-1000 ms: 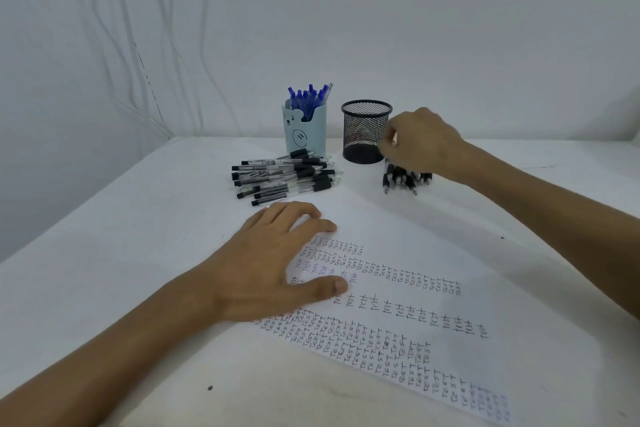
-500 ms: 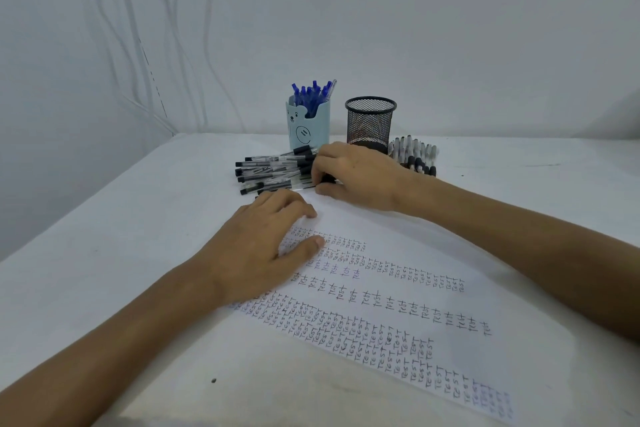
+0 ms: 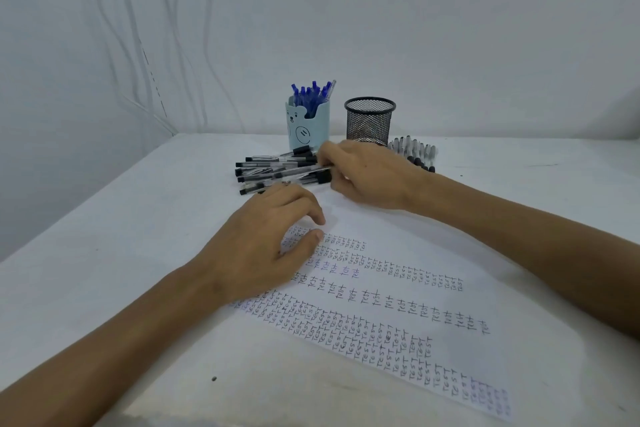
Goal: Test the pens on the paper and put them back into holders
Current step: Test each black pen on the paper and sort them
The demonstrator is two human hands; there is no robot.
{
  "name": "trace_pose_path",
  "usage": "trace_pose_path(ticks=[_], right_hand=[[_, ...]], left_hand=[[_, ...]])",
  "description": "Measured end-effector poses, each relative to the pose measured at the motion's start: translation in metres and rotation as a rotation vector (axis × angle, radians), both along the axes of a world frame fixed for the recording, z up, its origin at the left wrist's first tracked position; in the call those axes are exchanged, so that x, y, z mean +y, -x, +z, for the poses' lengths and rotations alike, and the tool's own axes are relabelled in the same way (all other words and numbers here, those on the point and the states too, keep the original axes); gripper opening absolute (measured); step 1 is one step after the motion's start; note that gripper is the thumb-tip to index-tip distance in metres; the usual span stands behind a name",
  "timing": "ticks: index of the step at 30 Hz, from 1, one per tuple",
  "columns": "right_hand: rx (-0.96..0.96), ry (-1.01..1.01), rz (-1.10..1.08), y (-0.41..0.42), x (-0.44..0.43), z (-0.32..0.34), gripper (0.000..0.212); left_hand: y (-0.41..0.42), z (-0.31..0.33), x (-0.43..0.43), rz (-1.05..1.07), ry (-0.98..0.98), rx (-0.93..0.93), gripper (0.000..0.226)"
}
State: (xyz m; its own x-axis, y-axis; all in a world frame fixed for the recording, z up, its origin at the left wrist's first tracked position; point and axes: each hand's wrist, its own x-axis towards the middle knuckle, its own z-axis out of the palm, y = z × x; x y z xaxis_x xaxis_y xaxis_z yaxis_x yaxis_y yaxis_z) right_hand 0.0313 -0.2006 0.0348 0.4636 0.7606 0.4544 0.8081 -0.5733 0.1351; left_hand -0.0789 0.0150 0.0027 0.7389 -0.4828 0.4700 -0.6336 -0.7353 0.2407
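Many black pens (image 3: 273,170): piled flat before bear holder (image 3: 305,131).
Right hand (image 3: 370,177): on pile's capped ends, grip unclear, likely pinching one; pull single pen clear, no dragging neighbours.
Left hand (image 3: 259,250): relaxed, pinning paper (image 3: 433,253).

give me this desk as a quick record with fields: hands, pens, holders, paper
left hand: rests on the paper, holds nothing
right hand: pinches one black pen at the pile
pen pile: black-capped pens lying in front of the blue holder
blue holder: upright, filled with blue pens
mesh holder: upright, no pens above its rim
second pen row: lies right of the mesh holder
paper: rows of handwritten "test"
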Motion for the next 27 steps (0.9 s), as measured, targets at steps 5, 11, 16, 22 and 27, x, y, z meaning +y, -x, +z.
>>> trace_pose_path(ticks=[5,11,16,22,27], right_hand=[[0.048,-0.136,-0.17,0.005,-0.018,-0.001,0.063],[0.221,-0.366,-0.203,0.015,-0.028,0.002,0.081],[0.276,-0.433,-0.143,0.032,-0.036,-0.001,0.057],[0.609,-0.891,-0.167,0.052,-0.034,-0.005,0.051],[1.135,-0.916,-0.075,0.065,-0.042,-0.012,0.054]], left_hand=[[0.0,0.0,-0.001,-0.036,0.012,0.01,0.028],[0.004,-0.003,-0.003,-0.061,-0.056,0.07,0.044],[0.01,-0.002,-0.006,-0.093,-0.116,0.109,0.061],[0.011,-0.001,-0.006,-0.101,-0.141,0.132,0.068],[0.011,0.001,-0.008,-0.093,-0.151,0.136,0.068]])
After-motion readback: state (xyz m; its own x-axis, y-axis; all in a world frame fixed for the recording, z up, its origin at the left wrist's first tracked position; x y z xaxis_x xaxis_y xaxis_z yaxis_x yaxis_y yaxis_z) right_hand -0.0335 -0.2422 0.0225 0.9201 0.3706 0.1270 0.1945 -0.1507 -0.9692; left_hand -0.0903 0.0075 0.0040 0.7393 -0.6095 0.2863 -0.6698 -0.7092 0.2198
